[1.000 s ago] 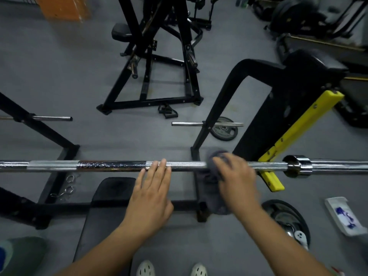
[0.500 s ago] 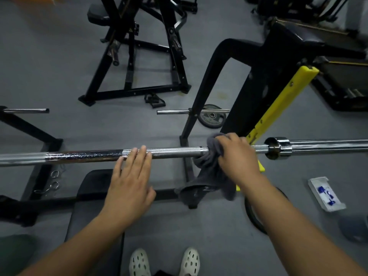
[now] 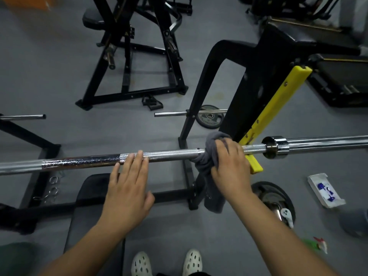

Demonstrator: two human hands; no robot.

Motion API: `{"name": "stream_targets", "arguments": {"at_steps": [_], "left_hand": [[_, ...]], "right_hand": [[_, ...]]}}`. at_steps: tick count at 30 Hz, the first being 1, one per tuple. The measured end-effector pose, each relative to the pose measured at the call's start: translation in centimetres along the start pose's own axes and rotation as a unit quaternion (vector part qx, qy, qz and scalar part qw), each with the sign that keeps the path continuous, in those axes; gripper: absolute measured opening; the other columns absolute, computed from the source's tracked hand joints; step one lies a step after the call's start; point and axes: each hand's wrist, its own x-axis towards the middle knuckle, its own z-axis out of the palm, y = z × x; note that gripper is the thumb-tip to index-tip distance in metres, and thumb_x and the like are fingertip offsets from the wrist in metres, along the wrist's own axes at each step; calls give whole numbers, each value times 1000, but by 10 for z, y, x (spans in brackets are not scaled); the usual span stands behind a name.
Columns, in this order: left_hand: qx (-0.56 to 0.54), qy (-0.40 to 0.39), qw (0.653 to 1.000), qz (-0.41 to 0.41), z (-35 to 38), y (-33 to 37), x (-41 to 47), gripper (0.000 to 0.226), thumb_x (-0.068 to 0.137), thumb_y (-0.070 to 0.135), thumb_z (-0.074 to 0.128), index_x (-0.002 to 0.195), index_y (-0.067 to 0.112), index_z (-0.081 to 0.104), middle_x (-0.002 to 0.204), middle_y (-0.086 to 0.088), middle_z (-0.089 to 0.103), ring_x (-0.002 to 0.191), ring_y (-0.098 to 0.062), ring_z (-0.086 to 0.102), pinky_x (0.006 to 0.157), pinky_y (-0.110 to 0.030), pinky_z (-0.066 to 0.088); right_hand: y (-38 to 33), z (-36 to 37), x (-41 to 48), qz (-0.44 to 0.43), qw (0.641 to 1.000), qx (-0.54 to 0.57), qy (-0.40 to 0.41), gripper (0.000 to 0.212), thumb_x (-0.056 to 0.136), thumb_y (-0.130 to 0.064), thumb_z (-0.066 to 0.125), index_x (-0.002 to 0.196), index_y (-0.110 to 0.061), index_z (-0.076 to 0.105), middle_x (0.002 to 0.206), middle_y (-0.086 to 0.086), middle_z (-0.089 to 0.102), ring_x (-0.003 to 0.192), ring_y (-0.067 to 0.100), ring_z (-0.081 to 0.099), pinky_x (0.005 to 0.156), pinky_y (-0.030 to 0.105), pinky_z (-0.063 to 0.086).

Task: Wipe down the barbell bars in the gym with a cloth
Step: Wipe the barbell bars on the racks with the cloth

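The black bench-press rack (image 3: 201, 82) is standing on the grey floor, and the barbell bar (image 3: 169, 154) is lying level in it, running from the left edge to the right edge. The rack's yellow guard (image 3: 274, 108) is sloping away just beyond the bar on the right. The grey cloth (image 3: 210, 148) is wrapping round the bar just right of the knurled stretch, with its loose tail hanging toward the floor. The right hand (image 3: 231, 168) is clamping on that cloth, fingers curling over the bar so the fabric is bunching between palm and steel. The left hand (image 3: 127, 190) is lying flat, fingers straight and close together, holding nothing, its fingertips resting on the knurling left of the cloth. The chrome collar (image 3: 275, 146) is sitting a little right of the right hand. The step in hand looks like wiping the stretch between knurling and collar. Doing it well means squeezing the cloth fully round the bar and twisting while sliding, so the underside is getting cleaned too, with the left hand pressing down so the bar is not rolling. The tail is hanging near the guard's lower end and could be snagging, so gathering it into the palm seems wise. The speckled patch (image 3: 79, 163) further left is probably needing firmer rubbing.
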Motion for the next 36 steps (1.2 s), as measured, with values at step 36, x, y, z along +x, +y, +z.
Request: {"name": "stream_targets", "arguments": {"at_steps": [36], "left_hand": [[49,15,999,1,4,35,43,90,78,37,60,154,5,25,158,-13,31,144,-32,29,119,-60,16]], "right_hand": [[1,-10,34,-46,991,-53,-115,53,72,-15,63,123,-22,53,118,6,57,106,34,53,86,44,45]]}}
